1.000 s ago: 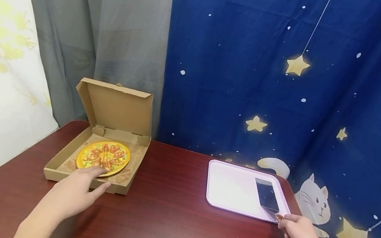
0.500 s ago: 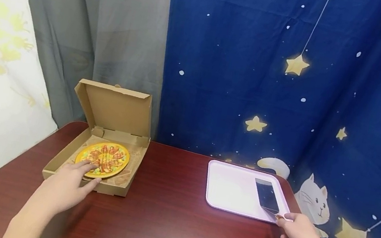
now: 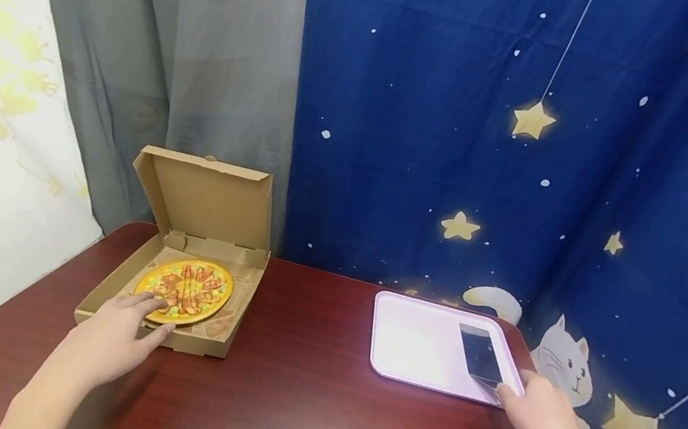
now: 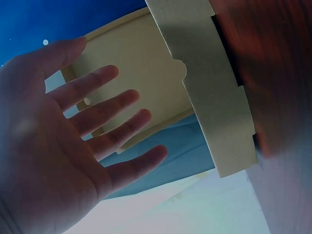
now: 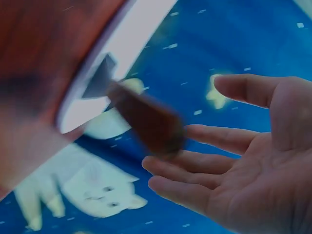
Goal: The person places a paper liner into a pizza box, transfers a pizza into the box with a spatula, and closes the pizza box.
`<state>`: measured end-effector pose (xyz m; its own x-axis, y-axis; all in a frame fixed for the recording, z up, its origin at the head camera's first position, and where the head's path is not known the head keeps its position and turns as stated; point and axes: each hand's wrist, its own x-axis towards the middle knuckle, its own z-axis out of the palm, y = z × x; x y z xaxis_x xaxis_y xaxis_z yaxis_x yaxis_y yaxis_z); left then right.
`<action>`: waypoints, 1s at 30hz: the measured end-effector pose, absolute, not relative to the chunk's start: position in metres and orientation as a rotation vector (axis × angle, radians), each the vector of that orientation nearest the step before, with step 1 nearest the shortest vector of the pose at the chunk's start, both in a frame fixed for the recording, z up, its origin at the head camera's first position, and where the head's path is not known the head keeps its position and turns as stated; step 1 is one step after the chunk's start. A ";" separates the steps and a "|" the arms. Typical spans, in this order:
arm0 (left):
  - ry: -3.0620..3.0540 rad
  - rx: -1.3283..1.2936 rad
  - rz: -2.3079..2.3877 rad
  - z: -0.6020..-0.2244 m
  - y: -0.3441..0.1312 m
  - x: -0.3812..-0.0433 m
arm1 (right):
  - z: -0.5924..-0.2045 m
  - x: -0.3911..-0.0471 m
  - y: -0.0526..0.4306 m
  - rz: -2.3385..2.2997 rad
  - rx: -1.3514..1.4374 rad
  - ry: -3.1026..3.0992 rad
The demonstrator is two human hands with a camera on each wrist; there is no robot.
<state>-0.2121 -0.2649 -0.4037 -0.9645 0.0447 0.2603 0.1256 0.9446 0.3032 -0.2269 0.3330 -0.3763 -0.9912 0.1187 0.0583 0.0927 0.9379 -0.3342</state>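
Note:
A pizza (image 3: 189, 286) with a yellow rim lies in an open cardboard pizza box (image 3: 210, 205) at the table's left. My left hand (image 3: 110, 336) hovers over the box's near edge, fingers spread at the pizza's near-left rim; contact is unclear. In the left wrist view its fingers are apart, holding nothing. A spatula (image 3: 480, 352) with a dark, flat blade rests on a pale pink tray (image 3: 414, 342) at the right. My right hand (image 3: 541, 412) is at its handle. In the right wrist view the wooden handle (image 5: 148, 122) lies by the extended fingers, with the thumb away from it.
The dark red wooden table (image 3: 296, 387) stretches between box and tray. A blue curtain (image 3: 396, 140) with stars and a grey curtain (image 3: 237, 78) hang behind it. The box lid stands upright at the back.
My left hand has shifted slightly left and back from the pizza. My right fingers have loosened from the spatula handle. The spatula, tray and box keep their places.

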 end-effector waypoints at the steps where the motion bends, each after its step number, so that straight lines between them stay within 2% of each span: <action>1: -2.848 -0.125 -0.470 -0.404 -0.265 -0.212 | -0.373 -0.226 0.328 0.501 -0.149 -3.001; 10: -2.845 -0.127 -0.471 -0.405 -0.269 -0.214 | -0.360 -0.218 0.283 0.541 -0.060 -2.918; 30: -2.851 -0.136 -0.469 -0.409 -0.276 -0.219 | -0.382 -0.223 0.172 0.582 0.270 -2.828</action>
<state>-0.2189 -0.2757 -0.4085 -0.9647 0.0513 0.2582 0.1313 0.9440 0.3028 -0.2231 0.1718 -0.3817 -0.9540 -0.1309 0.2699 -0.2268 0.9036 -0.3635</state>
